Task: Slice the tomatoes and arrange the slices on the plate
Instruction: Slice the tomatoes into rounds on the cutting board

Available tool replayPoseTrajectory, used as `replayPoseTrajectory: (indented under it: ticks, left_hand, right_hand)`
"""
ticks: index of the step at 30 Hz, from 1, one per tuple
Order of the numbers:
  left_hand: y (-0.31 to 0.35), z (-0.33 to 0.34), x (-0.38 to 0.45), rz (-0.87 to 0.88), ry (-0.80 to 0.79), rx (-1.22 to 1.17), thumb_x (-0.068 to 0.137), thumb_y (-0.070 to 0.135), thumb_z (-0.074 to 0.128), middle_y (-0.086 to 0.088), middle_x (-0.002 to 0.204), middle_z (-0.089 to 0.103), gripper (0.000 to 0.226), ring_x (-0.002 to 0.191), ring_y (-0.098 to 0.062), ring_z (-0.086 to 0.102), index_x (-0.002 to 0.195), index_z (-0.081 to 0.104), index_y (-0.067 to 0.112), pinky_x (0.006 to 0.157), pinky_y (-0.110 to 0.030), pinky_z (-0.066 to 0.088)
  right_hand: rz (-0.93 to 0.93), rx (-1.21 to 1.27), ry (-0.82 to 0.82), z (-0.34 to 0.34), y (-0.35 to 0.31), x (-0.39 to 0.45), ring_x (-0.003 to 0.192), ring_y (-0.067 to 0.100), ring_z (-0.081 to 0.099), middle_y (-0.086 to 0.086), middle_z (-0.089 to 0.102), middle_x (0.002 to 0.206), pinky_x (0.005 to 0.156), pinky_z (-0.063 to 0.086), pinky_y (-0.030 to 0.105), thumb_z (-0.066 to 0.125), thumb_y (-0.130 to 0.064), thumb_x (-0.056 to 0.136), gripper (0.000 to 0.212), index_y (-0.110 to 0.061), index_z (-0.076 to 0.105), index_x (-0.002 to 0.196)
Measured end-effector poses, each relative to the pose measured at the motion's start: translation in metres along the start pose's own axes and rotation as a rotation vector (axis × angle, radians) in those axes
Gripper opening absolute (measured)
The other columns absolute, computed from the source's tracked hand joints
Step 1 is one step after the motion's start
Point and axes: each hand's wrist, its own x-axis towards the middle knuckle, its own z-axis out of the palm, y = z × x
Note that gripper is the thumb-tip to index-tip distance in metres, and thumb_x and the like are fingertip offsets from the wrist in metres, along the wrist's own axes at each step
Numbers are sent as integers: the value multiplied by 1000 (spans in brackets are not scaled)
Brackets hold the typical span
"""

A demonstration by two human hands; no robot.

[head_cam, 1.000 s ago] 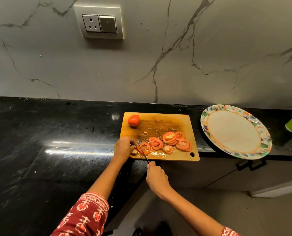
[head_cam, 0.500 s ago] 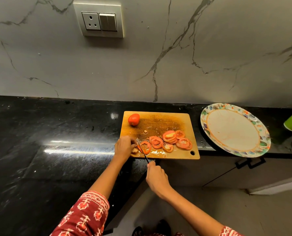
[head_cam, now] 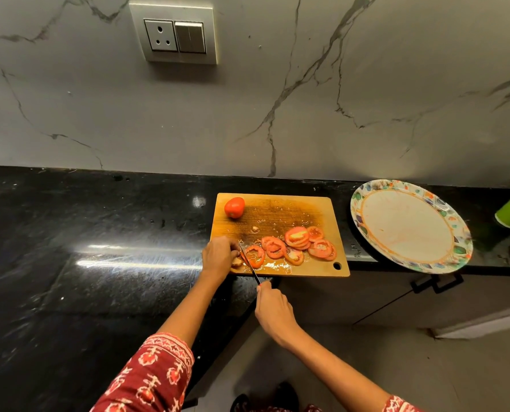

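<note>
near the middle of the frame a wooden board (head_cam: 280, 215) lies on the black tabletop (head_cam: 99, 233). the left hand (head_cam: 218, 255) sits at the board's lower left corner, fingers curled over a small tomato end (head_cam: 236, 262) and pinning it down. the right hand (head_cam: 273, 310), just below the board's near edge, grips the handle of a knife (head_cam: 249, 264), fingers wrapped round it; the thin blade runs up and left between the end piece and the nearest slice (head_cam: 255, 255).

a row of slices (head_cam: 298, 243) lies overlapping along the lower right of the board, with juice and seeds spread about them. one whole tomato (head_cam: 234, 207) rests uncut at the board's upper left corner.

the plate (head_cam: 462, 251), at the right of the frame and apart from the board, carries no slices, only faint orange smears, and hangs partly past the tabletop's edge.

by the look of it the first tomato is all but done, with only its stub left under the fingers. still to do: cut the whole tomato, then move every slice over and arrange it on the plate. so the slicing looks about half through and the arranging not begun.
</note>
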Motion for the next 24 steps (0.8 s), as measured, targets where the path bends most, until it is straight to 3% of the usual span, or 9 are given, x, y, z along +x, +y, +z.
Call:
replayPoseTrajectory:
  ticks: [8, 16, 24]
  left_hand:
    - [1, -2, -1, -4, -1, -2, 83, 17, 65, -5, 89, 70, 9, 89, -21, 63, 85, 73, 15, 72, -30, 46]
    - [4, -1, 0, -24, 18, 34, 84, 19, 64, -7, 92, 70, 11, 91, -23, 62, 89, 73, 15, 71, -31, 44]
    - [10, -4, 0, -52, 38, 55, 87, 17, 61, -8, 95, 68, 12, 96, -26, 60, 90, 72, 13, 74, -35, 45]
  right_hand:
    - [74, -71, -19, 9, -3, 7, 116, 31, 55, 15, 58, 123, 88, 44, 38, 29, -12, 100, 34, -1, 36, 132]
    - [105, -25, -52, 6, -14, 16, 119, 32, 53, 16, 56, 124, 90, 44, 39, 35, -10, 98, 25, -3, 40, 122]
    - [64, 2, -82, -11, 8, 15, 115, 36, 52, 19, 56, 121, 87, 42, 39, 23, -25, 103, 35, -3, 44, 121]
